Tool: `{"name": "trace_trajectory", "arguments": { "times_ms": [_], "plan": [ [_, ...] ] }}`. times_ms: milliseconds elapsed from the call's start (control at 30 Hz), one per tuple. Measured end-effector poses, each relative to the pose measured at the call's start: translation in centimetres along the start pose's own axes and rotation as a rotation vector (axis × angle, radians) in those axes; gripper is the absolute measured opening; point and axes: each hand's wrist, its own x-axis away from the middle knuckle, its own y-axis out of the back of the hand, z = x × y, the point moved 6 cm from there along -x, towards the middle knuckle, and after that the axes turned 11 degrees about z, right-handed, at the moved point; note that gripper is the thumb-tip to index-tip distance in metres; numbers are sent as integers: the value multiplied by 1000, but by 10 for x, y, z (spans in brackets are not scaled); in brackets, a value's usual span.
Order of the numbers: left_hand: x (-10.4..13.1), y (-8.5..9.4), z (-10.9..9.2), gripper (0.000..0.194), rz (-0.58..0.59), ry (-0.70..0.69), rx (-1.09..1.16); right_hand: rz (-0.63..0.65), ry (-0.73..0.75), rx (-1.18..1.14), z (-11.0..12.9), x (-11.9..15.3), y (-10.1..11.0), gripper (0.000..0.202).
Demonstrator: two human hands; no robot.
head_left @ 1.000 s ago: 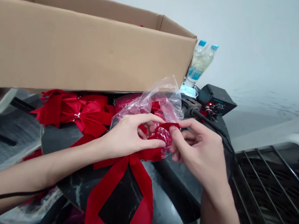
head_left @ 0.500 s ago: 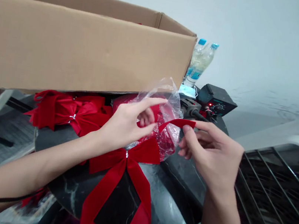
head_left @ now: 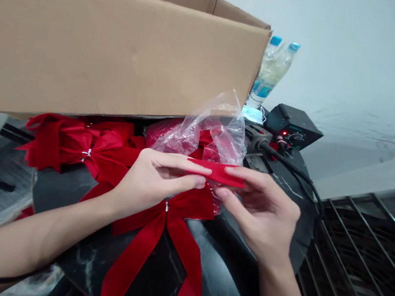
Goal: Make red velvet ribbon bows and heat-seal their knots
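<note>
A short piece of red ribbon point(head_left: 219, 172) is stretched level between my two hands. My left hand point(head_left: 163, 175) pinches its left end between thumb and fingers. At the other end, my right hand point(head_left: 258, 204) has its fingers closed on the strip. Just below lies a large red bow point(head_left: 195, 201) with a silver wire tie at its centre and two long tails hanging toward me. Behind my hands sits a clear plastic bag point(head_left: 220, 117) with red material inside. Several tied red bows point(head_left: 88, 146) are piled to the left of my left hand.
A big cardboard box point(head_left: 122, 53) spans the back of the dark marbled table point(head_left: 92, 256). To its right stand two plastic bottles point(head_left: 273, 75) and a black control box point(head_left: 293, 127) with a lit red lamp and cables. A black rack point(head_left: 363, 257) is at the far right.
My left hand has taken hold of the ribbon's free end, and my right hand has moved slightly left. The strip is now straight between them. The camera view has shifted a little.
</note>
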Motion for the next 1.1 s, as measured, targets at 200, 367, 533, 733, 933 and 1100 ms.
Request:
{"name": "trace_trajectory", "arguments": {
  "times_ms": [200,367,533,733,933,1100],
  "plan": [
    [4,0,-3,23,-41,-19,-25,-46,26,53,3,-1,2,16],
    [6,-2,-1,19,-64,14,-46,-64,-80,33,-3,1,1,20],
    [7,-1,-3,16,-80,16,-91,42,-138,-23,-5,-2,-1,15],
    [7,-1,2,16,-16,30,-118,322,-209,138,0,-17,-1,31],
    [8,-1,4,32,12,90,-112,488,-117,315,14,-28,3,16],
    [7,1,1,30,3,84,-144,515,-116,330,18,-27,4,18]
  ]
}}
